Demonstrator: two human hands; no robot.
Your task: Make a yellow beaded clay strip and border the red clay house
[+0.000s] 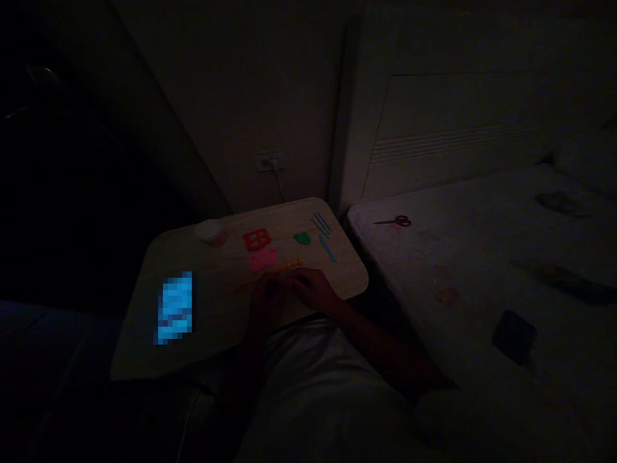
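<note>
The room is very dark. My left hand and my right hand meet over the near edge of a small pale table. Both have curled, closed fingers, and whatever lies between them is hidden in shadow. Just beyond the fingers lies an orange knobbly strip; a fainter orange piece extends left of my left hand. Behind them are a pink moulded shape and a red frame-like mould. Further right sits a green lump, with a light-blue plastic knife beside it.
Several thin blue sticks lie at the table's far right. A whitish tub stands at the back left, and a lit, blurred screen at the left. On the bed to the right rest scissors and a dark square object.
</note>
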